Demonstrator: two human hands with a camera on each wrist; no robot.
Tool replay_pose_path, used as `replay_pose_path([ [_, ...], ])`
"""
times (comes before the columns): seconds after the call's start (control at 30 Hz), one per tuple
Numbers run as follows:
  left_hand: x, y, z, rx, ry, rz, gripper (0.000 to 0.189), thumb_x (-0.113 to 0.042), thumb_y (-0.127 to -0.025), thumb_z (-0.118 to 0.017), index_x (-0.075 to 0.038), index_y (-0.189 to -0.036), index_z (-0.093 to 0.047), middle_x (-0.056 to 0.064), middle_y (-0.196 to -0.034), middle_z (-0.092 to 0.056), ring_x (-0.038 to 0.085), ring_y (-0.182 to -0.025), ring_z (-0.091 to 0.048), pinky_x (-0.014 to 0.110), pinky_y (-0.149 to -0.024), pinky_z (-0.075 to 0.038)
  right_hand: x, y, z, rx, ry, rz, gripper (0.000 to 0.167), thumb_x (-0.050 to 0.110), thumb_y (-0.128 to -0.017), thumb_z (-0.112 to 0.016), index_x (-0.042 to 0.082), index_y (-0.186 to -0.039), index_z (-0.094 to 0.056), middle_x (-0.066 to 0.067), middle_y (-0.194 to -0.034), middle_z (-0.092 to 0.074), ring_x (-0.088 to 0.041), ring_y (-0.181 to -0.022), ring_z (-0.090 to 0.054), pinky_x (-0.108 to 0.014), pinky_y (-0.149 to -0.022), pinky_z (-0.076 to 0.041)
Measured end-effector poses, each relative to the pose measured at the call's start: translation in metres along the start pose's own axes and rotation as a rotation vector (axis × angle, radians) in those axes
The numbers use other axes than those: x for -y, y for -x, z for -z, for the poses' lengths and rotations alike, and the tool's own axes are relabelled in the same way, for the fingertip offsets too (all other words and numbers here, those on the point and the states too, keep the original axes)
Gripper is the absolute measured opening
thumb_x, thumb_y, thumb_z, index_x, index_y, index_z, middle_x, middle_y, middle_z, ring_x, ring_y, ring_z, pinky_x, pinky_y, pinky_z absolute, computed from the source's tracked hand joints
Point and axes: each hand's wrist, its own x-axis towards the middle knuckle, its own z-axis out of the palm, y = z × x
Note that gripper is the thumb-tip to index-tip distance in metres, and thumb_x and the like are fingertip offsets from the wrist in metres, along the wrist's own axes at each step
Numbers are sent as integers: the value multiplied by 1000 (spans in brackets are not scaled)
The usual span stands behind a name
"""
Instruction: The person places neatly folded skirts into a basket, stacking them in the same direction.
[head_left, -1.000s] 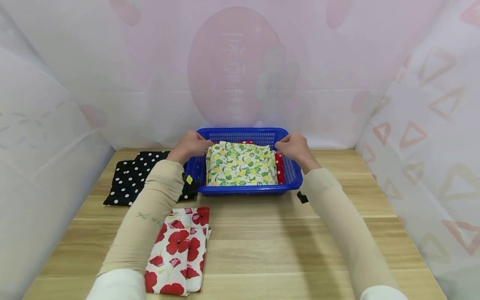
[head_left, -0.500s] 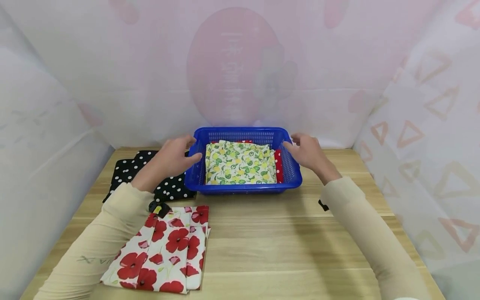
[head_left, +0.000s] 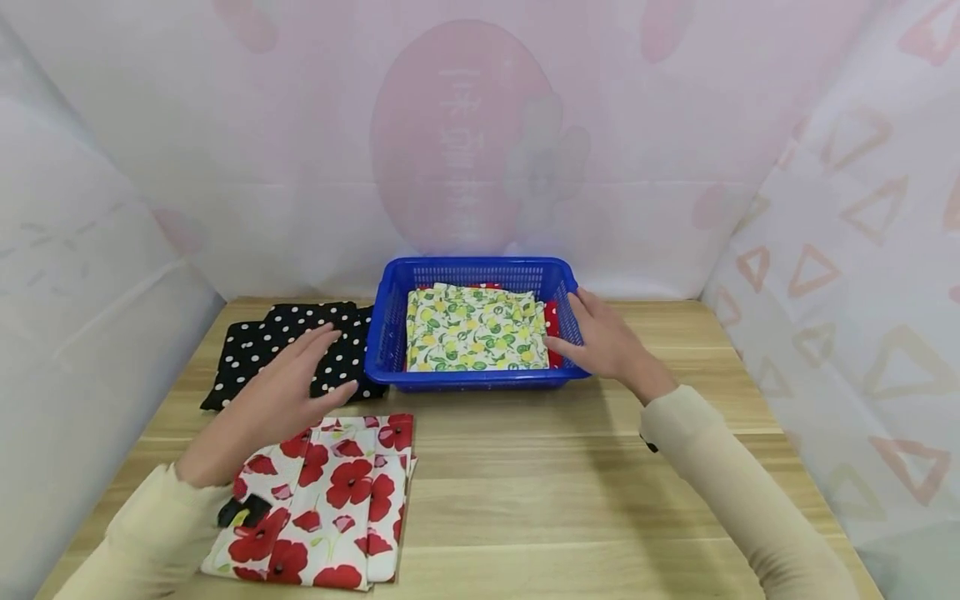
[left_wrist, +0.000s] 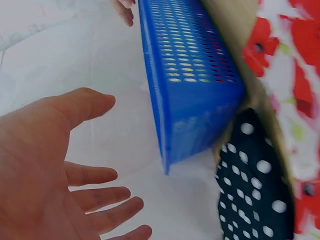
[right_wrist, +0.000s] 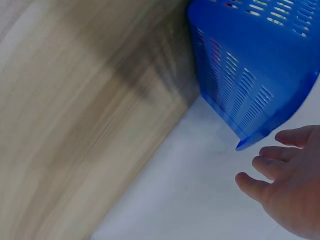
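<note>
In the head view a blue plastic basket [head_left: 480, 381] stands at the back of the table. A folded cloth with a lemon print [head_left: 480, 329] lies in it, over a red polka-dot cloth [head_left: 552, 321] that shows at the edges. My left hand [head_left: 281, 396] hovers with spread fingers over the black polka-dot cloth [head_left: 243, 354] and the poppy-print cloth [head_left: 337, 500], holding nothing. My right hand [head_left: 607, 337], fingers extended and holding nothing, is at the basket's right rim; the right wrist view shows its fingertips [right_wrist: 245, 182] close to the rim.
The wooden table [head_left: 525, 483] carries the poppy cloth at the front left, with the black cloth behind it. Fabric walls [head_left: 300, 225] close off the back and both sides. The basket stands near the back wall.
Both hands have let go of the lemon-print cloth, which stays in the basket. My left hand has moved left and toward me; the right has shifted outward to the basket's right side.
</note>
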Motion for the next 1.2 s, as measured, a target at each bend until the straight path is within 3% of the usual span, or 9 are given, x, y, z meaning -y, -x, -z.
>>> replay_pose_path([
  [0.23, 35, 51, -18, -51, -12, -26, 95, -51, -97, -73, 0, -164, -30, 28, -168, -33, 54, -148, -37, 78, -112, -37, -2, 4, -9, 10, -9, -12, 107, 68, -99, -54, 3, -169, -5, -19, -179, -2, -41, -166, -6, -64, -132, -14],
  [0.53, 68, 91, -41, 17, -43, 100, 109, -60, -94, -71, 3, -166, -20, 33, -167, -27, 57, -147, -33, 83, -110, -33, -8, 11, -14, 25, -28, -9, 112, 76, -97, -48, 4, -170, -1, -17, -179, 4, -38, -167, 1, -64, -133, -12],
  [0.73, 82, 104, -57, 56, -77, 142, 113, -68, -93, -66, 4, -166, -18, 33, -167, -24, 56, -146, -31, 81, -111, -34, -10, 9, -20, 24, -25, 20, 113, 75, -98, -48, 2, -169, 3, -19, -179, 8, -41, -166, 4, -68, -132, -8],
  [1.03, 89, 109, -83, 88, -117, 154, 119, -74, -91, -63, 7, -165, -18, 34, -168, -20, 54, -148, -26, 80, -112, -36, -5, 6, -22, 9, -27, 40, 113, 75, -98, -47, 1, -169, 1, -19, -179, 7, -41, -166, 4, -68, -132, -8],
  [1.2, 91, 111, -92, 107, -62, 160, 121, -72, -91, -65, 8, -165, -12, 33, -170, -15, 53, -150, -22, 79, -115, -33, -4, 4, -25, 8, -5, 43, 111, 73, -98, -47, 0, -169, -1, -19, -179, 5, -42, -166, 3, -68, -132, -7],
])
